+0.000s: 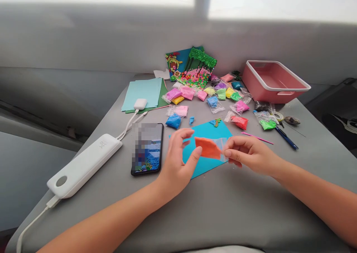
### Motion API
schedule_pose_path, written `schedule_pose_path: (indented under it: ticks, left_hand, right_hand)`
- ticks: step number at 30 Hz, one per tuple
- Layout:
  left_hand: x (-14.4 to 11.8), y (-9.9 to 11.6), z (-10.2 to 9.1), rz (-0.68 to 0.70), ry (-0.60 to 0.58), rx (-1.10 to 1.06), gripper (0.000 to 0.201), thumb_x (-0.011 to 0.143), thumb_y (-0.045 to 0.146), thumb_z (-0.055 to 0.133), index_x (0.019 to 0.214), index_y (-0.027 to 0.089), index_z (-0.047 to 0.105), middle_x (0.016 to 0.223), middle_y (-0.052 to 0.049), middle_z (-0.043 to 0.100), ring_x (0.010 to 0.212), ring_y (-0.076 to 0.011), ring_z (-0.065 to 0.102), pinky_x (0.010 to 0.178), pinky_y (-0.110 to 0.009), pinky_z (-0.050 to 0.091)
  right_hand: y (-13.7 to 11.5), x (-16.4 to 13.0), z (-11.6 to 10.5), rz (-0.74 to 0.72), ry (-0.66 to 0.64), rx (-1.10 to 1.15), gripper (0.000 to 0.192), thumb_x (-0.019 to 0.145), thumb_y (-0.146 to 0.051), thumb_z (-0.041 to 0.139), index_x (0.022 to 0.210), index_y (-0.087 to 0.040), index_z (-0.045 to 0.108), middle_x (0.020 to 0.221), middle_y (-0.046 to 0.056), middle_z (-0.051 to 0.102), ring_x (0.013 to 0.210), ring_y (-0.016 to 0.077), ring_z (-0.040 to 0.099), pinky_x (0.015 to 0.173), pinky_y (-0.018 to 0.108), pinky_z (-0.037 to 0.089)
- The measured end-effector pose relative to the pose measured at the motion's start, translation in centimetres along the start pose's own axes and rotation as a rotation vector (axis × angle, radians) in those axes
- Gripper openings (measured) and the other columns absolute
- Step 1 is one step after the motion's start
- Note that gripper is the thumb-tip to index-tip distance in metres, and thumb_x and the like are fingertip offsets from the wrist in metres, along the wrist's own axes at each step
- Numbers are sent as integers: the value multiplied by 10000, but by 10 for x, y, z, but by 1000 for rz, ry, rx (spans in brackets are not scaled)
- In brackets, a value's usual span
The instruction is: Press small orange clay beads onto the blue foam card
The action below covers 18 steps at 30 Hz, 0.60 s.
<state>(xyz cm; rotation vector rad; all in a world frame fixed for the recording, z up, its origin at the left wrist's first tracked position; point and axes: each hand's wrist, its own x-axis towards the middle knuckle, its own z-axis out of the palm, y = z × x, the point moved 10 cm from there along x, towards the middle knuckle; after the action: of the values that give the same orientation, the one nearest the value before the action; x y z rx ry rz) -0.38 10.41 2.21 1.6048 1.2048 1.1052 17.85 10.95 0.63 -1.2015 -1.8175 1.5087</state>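
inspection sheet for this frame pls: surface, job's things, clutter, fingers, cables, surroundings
Surface: grey table, crowded at the far half.
Job's things: orange clay bag held over the blue card.
Clutter: clay bags in many colours, phone, power bank, earbud case, paper sheets, finished clay picture, pink bin, pen.
Fingers: left hand and right hand both pinch the orange clay bag, one at each end.
Cables: white cables run from the power bank.
Surroundings: grey padded wall behind the table.

Two bare forearms, no sleeves, hands without rings, watch or gloves
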Motion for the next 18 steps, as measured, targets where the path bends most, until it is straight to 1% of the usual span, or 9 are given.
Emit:
schedule_pose_path:
  ticks: [1, 2, 3, 4, 6, 8, 10, 14, 18]
  left_hand:
    - [-1, 4, -5, 41, 50, 27, 314, 957, 320, 559, 1243, 229, 467, 1386, -148, 479, 1305, -251, 488, 1071, -443, 443]
    - [-2, 9, -7, 78, 64, 48, 250, 957, 304, 552, 1184, 228, 481, 1308, -134, 505, 1246, -243, 500, 1053, -434, 434]
    - [-3, 13, -4, 107, 34, 61, 159, 960, 294, 544, 1100, 227, 509, 1178, -105, 555, 1126, -225, 543, 992, -405, 457]
    - [-4, 18, 2, 131, -31, 65, 75, 969, 291, 530, 1008, 227, 534, 1023, -66, 586, 976, -201, 569, 903, -365, 484]
    - [-10, 26, 22, 161, -223, 58, 153, 984, 300, 516, 861, 222, 566, 792, -6, 591, 745, -156, 558, 734, -292, 495]
    - [-19, 32, 38, 182, -363, 55, 198, 975, 360, 548, 843, 215, 577, 768, -1, 615, 705, -146, 559, 686, -270, 497]
    - [-25, 32, 47, 197, -431, 74, 254, 953, 444, 585, 856, 209, 572, 792, -11, 624, 723, -154, 561, 687, -273, 497]
    - [-32, 29, 55, 241, -480, 151, 275, 982, 434, 539, 822, 210, 543, 736, 3, 566, 676, -151, 497, 633, -272, 429]
    - [-33, 31, 57, 298, -489, 204, 291, 1033, 372, 417, 805, 216, 509, 705, 7, 529, 647, -151, 450, 620, -282, 400]
  right_hand:
    - [-2, 0, -3, -20, 22, -2, 310, 942, -486, 628, 876, -186, 666, 749, 18, 647, 597, 106, 567, 513, 215, 484]
    - [-4, -1, -4, -43, 43, -10, 304, 950, -479, 620, 876, -186, 656, 741, 15, 643, 580, 103, 559, 509, 217, 480]
    - [-8, -2, -5, -68, 59, -24, 296, 958, -467, 612, 873, -185, 650, 731, 13, 640, 572, 102, 555, 503, 218, 474]
    - [-12, -3, -4, -98, 73, -45, 288, 964, -452, 607, 865, -184, 648, 721, 13, 637, 572, 104, 557, 502, 219, 470]
    - [-23, -7, 2, -180, 93, -107, 252, 963, -402, 619, 843, -184, 659, 719, 18, 643, 601, 112, 570, 521, 223, 468]
    - [-36, -12, 14, -290, 95, -184, 209, 952, -329, 639, 798, -190, 663, 711, 17, 649, 622, 112, 568, 550, 227, 457]
    - [-47, -18, 28, -411, 75, -247, 204, 949, -265, 641, 758, -195, 634, 707, 9, 657, 632, 104, 571, 567, 222, 448]
    - [-60, -31, 50, -602, 27, -338, 165, 980, -214, 598, 815, -204, 600, 790, 18, 698, 700, 106, 617, 620, 216, 475]
    - [-65, -34, 54, -662, 22, -396, 124, 1004, -194, 555, 891, -204, 604, 812, 30, 694, 752, 125, 620, 665, 233, 485]
